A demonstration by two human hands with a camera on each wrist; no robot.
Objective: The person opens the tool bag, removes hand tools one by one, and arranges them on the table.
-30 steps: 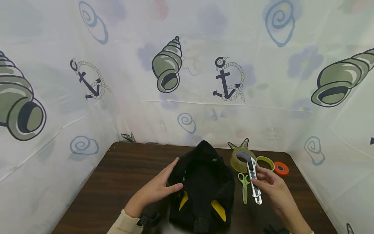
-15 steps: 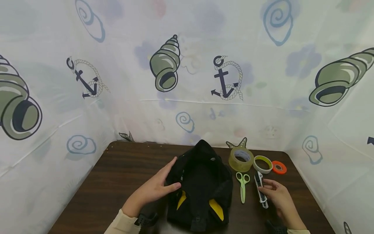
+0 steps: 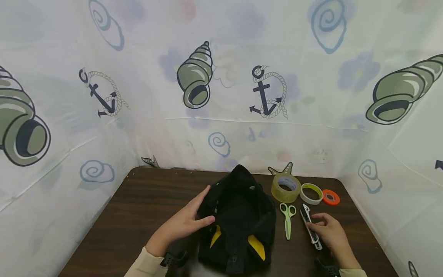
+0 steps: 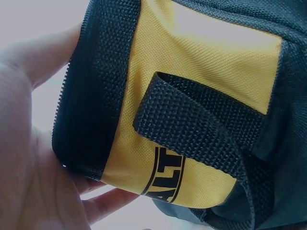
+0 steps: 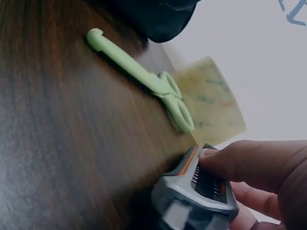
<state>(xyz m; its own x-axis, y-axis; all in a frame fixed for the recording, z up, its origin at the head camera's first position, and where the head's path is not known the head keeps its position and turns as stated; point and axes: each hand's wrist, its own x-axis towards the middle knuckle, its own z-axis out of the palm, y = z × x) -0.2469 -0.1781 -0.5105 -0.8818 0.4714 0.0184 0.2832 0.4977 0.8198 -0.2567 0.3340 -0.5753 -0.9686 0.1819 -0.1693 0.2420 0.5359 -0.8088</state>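
A black tool bag (image 3: pixel 238 246) with yellow panels stands gaping at the top in the head view. My left hand (image 3: pixel 183 221) grips its left side, thumb at the rim and fingers along the outside. In the left wrist view, the bag's yellow panel (image 4: pixel 206 52) carries a black webbing loop (image 4: pixel 182 124) and partly hidden lettering. To the right of the bag, my right hand (image 3: pixel 330 232) pinches a silver-and-black utility knife (image 3: pixel 310 227) between thumb and fingers, close over the table. The thumb lies on the knife's (image 5: pixel 196 191) ridged slider side in the right wrist view.
Light-green scissors (image 3: pixel 287 221) lie between bag and knife. Behind them stand a wide clear packing tape roll (image 3: pixel 281 196), a white-and-yellow tape roll (image 3: pixel 313 201) and an orange tape roll (image 3: pixel 336 199). The brown table (image 3: pixel 149 200) ends at a printed curtain (image 3: pixel 152 130).
My right hand has brought the utility knife down and right, from in front of the tape rolls to beside the scissors. My left hand keeps its grip on the tool bag.
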